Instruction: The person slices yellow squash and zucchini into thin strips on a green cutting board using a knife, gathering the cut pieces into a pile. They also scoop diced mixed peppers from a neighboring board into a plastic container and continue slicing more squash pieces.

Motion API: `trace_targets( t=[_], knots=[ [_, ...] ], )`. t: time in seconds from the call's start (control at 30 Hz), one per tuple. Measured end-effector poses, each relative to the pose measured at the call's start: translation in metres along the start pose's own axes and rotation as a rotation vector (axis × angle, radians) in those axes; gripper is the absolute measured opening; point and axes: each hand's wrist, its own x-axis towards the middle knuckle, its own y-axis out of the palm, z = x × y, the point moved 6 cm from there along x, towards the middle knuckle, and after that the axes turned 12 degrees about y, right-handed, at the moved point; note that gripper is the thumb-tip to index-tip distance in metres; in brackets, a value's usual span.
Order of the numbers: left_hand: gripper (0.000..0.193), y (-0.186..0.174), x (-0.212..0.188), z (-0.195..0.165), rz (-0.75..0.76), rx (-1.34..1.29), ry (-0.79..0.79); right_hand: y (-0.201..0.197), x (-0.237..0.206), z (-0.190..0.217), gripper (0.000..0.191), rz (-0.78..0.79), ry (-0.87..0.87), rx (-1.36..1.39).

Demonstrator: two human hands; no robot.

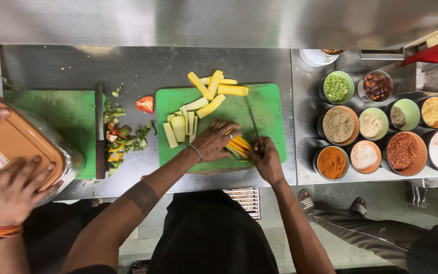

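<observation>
Nearest to us, our left hand (pixel 214 139) presses down with curled fingers on a small bunch of yellow strips (pixel 238 147), pinning them to the green cutting board (pixel 269 109) near its front edge. Just to the right, our right hand (pixel 267 160) is clenched around the handle of a knife (pixel 253 126), whose thin blade runs away from us across the board and meets the strips. A little further in, pale slabs (pixel 182 124) of the same vegetable lie side by side on the board's left half, and beyond them longer yellow pieces (pixel 214 87) are heaped at the far edge, some spilling onto the steel counter (pixel 143 63). To the left, chopped vegetable scraps (pixel 120 139) lie beside a second knife (pixel 99 132) and another green board (pixel 62 119), where a co-worker's hands (pixel 11 190) grip an orange lidded container (pixel 13 147). Off to the right stand round bowls of spices (pixel 381 127).
</observation>
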Motion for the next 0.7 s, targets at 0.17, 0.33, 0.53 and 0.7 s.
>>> trace_targets(
  t=[0.17,0.33,0.53,0.7],
  knots=[
    [0.015,0.020,0.005,0.007,-0.132,-0.080,0.101,0.003,0.016,-0.018,0.025,0.008,0.118,0.136],
    [0.019,0.024,0.006,0.010,-0.140,-0.055,0.117,0.003,0.021,-0.021,0.024,0.028,0.141,0.063],
    [0.025,0.006,0.013,0.000,-0.114,-0.157,0.131,0.000,0.027,-0.020,0.020,0.006,0.155,0.037],
    [0.029,0.004,0.023,-0.006,-0.069,-0.126,0.201,-0.012,0.023,-0.034,0.027,-0.005,0.201,-0.035]
  ],
)
